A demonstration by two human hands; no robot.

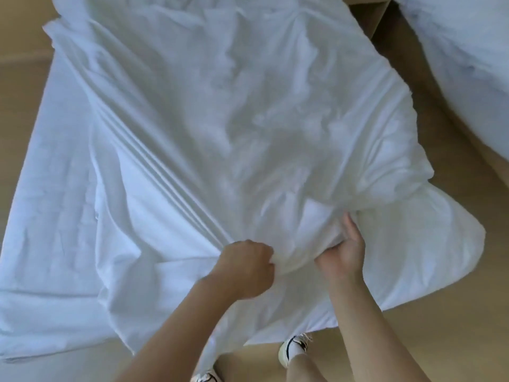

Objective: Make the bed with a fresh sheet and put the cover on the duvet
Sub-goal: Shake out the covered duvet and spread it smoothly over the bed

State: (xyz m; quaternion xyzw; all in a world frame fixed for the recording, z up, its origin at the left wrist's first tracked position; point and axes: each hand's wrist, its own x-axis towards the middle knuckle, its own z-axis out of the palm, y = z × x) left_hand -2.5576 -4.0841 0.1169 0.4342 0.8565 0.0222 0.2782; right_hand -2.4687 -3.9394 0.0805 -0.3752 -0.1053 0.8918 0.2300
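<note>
Head view, looking straight down: my left hand (246, 267) is balled into a fist around a gathered edge of the white duvet cover (248, 111), knuckles up. Tight pleats of cloth run from that fist up and to the left. My right hand (343, 250) is just beside it, palm turned towards me and thumb pointing up along the cloth. Its fingers are buried in a thick bunched fold of the same cover, so both hands are closed on it.

The cover lies spread wide in front of me, puffy and crumpled through the middle and right, flatter on the left. Its right-hand bulge hangs out over the pale wooden floor (440, 312). Whether the duvet is inside that padded part I cannot tell.

Under the cover the sheet (52, 194) lies flat along the left side, lightly creased, and drops over the near edge at lower left.

My right shoe (293, 351), white with dark marks, stands on the floor just below the hanging cloth. My left shoe (206, 377) shows only partly at the bottom edge, between my forearms.

At upper right a second heap of white bedding (454, 56) lies well apart from my hands, across a strip of floor
</note>
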